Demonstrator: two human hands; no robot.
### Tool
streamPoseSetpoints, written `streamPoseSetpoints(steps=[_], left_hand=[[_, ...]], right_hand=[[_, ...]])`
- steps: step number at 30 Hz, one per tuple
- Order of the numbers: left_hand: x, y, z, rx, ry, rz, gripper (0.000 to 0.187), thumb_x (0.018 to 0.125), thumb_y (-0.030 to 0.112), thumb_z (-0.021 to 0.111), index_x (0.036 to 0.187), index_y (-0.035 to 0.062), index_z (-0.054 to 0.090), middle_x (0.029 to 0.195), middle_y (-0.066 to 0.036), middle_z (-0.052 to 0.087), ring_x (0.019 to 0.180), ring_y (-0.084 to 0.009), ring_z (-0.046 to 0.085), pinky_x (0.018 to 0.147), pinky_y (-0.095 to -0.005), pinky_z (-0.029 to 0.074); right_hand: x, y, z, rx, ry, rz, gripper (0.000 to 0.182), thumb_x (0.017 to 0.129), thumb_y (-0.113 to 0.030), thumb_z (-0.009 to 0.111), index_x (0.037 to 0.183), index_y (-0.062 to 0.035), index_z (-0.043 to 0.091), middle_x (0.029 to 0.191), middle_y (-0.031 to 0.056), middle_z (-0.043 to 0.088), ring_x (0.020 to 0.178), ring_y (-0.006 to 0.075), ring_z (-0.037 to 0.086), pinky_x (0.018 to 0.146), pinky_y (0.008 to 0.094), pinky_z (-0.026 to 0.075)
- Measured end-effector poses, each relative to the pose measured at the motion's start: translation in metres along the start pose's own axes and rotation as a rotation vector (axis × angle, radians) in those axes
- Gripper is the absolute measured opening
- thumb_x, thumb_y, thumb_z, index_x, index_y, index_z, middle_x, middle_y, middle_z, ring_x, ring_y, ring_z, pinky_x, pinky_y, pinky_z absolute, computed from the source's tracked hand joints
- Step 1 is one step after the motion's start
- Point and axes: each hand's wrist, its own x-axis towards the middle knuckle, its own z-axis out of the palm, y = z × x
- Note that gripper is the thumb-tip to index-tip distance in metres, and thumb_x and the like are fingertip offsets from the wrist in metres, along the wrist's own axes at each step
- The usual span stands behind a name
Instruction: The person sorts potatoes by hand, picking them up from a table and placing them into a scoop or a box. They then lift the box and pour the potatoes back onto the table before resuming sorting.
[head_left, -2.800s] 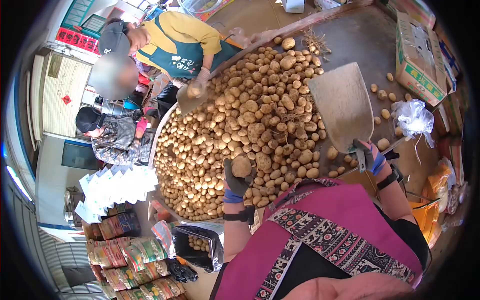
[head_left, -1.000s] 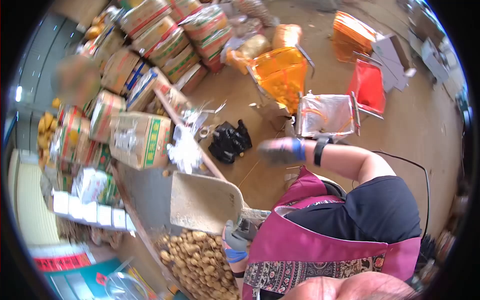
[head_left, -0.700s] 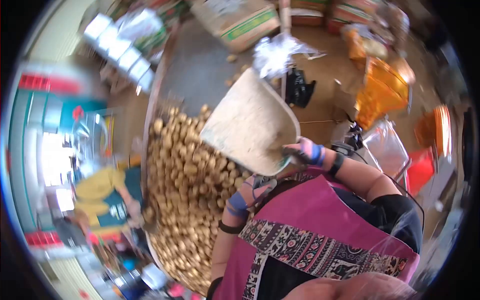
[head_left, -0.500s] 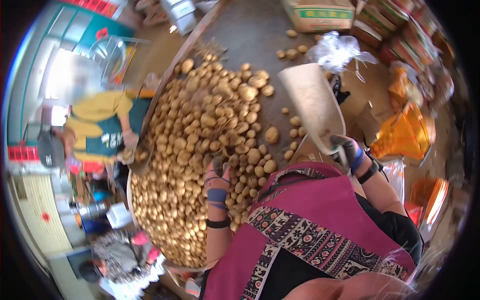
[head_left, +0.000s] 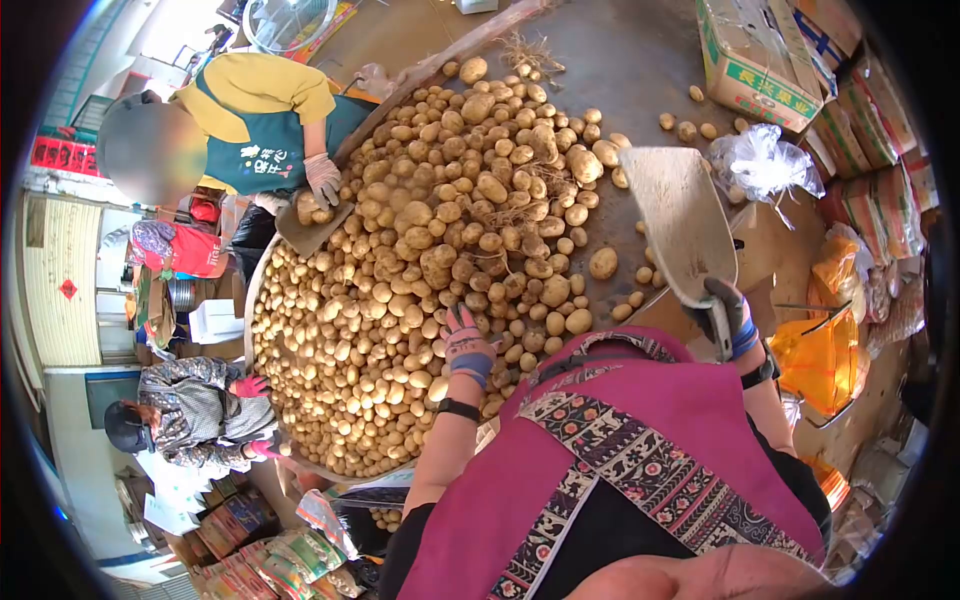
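My left hand, in a pink and grey glove with a blue cuff, rests on the near side of a large heap of potatoes. Its fingers are stretched out and no potato is in its grasp. At the right, my right hand wears a dark glove and is wrapped round the handle of a metal scoop. The scoop's worn, pale blade points away from me, beside the heap, and bears no potatoes. Dry roots lie among the potatoes near the middle.
Across the heap, a co-worker in yellow sleeves holds another scoop with potatoes in it. A second person in pink gloves stands at the lower left. Cardboard box, clear plastic bag and orange bag lie to the right.
The whole view has shifted, with most things now farther right. My left hand's fingers, bent into the potatoes before, now lie stretched on top. My right hand still holds the scoop.
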Motion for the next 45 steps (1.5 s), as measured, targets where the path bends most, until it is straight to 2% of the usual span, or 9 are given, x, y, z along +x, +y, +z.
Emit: streamPoseSetpoints(steps=[7, 9, 11, 12, 15, 20, 33, 39, 45], left_hand=[[0.026, -0.058, 0.036, -0.534, 0.268, 0.093, 0.087, 0.075, 0.037, 0.077, 0.143, 0.0062, 0.035, 0.139, -0.022, 0.045, 0.118, -0.0383, 0.054, 0.094, -0.0448, 0.049], [0.004, -0.055, -0.013, -0.827, 0.310, 0.047, 0.070, 0.081, 0.035, 0.072, 0.136, 0.0017, 0.043, 0.129, -0.020, 0.054, 0.106, -0.0356, 0.061, 0.085, -0.0400, 0.055], [0.004, -0.063, -0.029, -1.329, 0.285, 0.507, 0.057, 0.087, 0.033, 0.067, 0.129, -0.0020, 0.050, 0.123, -0.017, 0.058, 0.101, -0.0292, 0.064, 0.076, -0.0345, 0.057], [-0.010, -0.046, -0.083, -1.763, -0.225, 0.319, 0.052, 0.091, 0.032, 0.063, 0.126, -0.0037, 0.051, 0.118, -0.015, 0.060, 0.100, -0.0252, 0.064, 0.075, -0.0327, 0.057], [0.054, -0.045, -0.087, -1.738, -0.158, 0.277, 0.052, 0.091, 0.034, 0.062, 0.127, -0.0018, 0.052, 0.115, -0.013, 0.062, 0.100, -0.0228, 0.064, 0.074, -0.0318, 0.056], [0.110, -0.042, -0.056, -0.311, 0.251, 0.010, 0.077, 0.079, 0.035, 0.070, 0.141, 0.0013, 0.038, 0.139, -0.022, 0.047, 0.131, -0.0364, 0.042, 0.109, -0.0414, 0.037], [0.086, -0.021, -0.056, 0.019, 0.172, 0.168, 0.102, 0.067, 0.049, 0.081, 0.145, 0.0062, 0.030, 0.135, -0.020, 0.047, 0.129, -0.0363, 0.042, 0.106, -0.0442, 0.036], [0.049, -0.001, -0.105, -1.268, -0.341, 0.621, 0.074, 0.087, 0.047, 0.064, 0.138, -0.0010, 0.041, 0.127, -0.021, 0.056, 0.118, -0.0329, 0.054, 0.102, -0.0373, 0.042], [0.109, 0.096, -0.168, -0.690, 0.112, 0.625, 0.061, 0.088, 0.038, 0.064, 0.133, 0.0001, 0.048, 0.119, -0.022, 0.062, 0.109, -0.0360, 0.060, 0.096, -0.0409, 0.048]], right_hand=[[0.009, 0.019, -0.021, -0.235, -0.051, 0.005, 0.016, 0.090, -0.013, 0.060, 0.101, -0.0020, 0.066, 0.096, 0.0086, 0.068, 0.088, 0.0180, 0.066, 0.078, 0.0311, 0.055], [0.003, 0.011, -0.004, -0.926, -0.284, -0.200, 0.018, 0.090, -0.013, 0.062, 0.102, -0.0007, 0.066, 0.097, 0.0074, 0.068, 0.089, 0.0152, 0.065, 0.080, 0.0292, 0.053], [-0.005, 0.016, 0.020, -0.837, -0.289, -0.105, 0.020, 0.089, -0.012, 0.064, 0.105, -0.0004, 0.066, 0.099, 0.0070, 0.068, 0.090, 0.0147, 0.065, 0.081, 0.0283, 0.052], [-0.004, 0.018, 0.030, -0.754, -0.298, -0.008, 0.023, 0.088, -0.012, 0.065, 0.107, 0.0000, 0.065, 0.100, 0.0067, 0.068, 0.091, 0.0141, 0.065, 0.082, 0.0275, 0.052], [0.011, 0.034, 0.031, -0.707, -0.402, -0.066, 0.028, 0.086, -0.011, 0.067, 0.112, 0.0004, 0.063, 0.103, 0.0066, 0.068, 0.094, 0.0149, 0.065, 0.084, 0.0281, 0.051], [-0.006, 0.021, 0.057, -0.620, -0.341, 0.029, 0.033, 0.086, -0.010, 0.067, 0.116, 0.0010, 0.061, 0.103, 0.0066, 0.067, 0.092, 0.0146, 0.064, 0.083, 0.0300, 0.053], [0.001, 0.020, 0.052, -0.756, -0.327, -0.107, 0.030, 0.085, -0.006, 0.065, 0.114, 0.0019, 0.062, 0.102, 0.0071, 0.069, 0.094, 0.0176, 0.066, 0.086, 0.0304, 0.053], [-0.003, 0.021, 0.076, -0.491, -0.250, 0.124, 0.044, 0.085, -0.003, 0.065, 0.127, 0.0033, 0.052, 0.116, 0.0124, 0.064, 0.106, 0.0240, 0.063, 0.093, 0.0373, 0.052], [-0.015, 0.012, 0.071, -0.329, -0.257, 0.180, 0.053, 0.084, -0.001, 0.064, 0.133, 0.0037, 0.047, 0.123, 0.0151, 0.061, 0.113, 0.0257, 0.060, 0.097, 0.0396, 0.051]])
